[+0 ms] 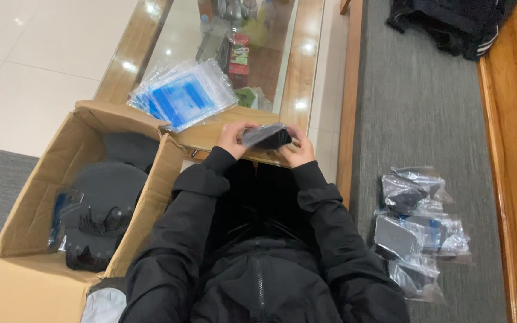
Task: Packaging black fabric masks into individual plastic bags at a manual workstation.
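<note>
A small clear plastic bag with a black item inside (pixel 265 137) is held between both hands above my lap. My left hand (pixel 232 139) grips its left end and my right hand (pixel 297 151) grips its right end. Both arms wear black jacket sleeves. A stack of empty clear zip bags with blue print (pixel 182 96) lies on the wooden-framed glass table (pixel 297 72) just beyond the hands.
An open cardboard box (pixel 37 197) with black round items stands at my left. A pile of filled clear bags (pixel 417 230) lies on the grey cushion (pixel 414 107) at my right. Dark clothing (pixel 450 21) sits at the far right, beside a wooden rail.
</note>
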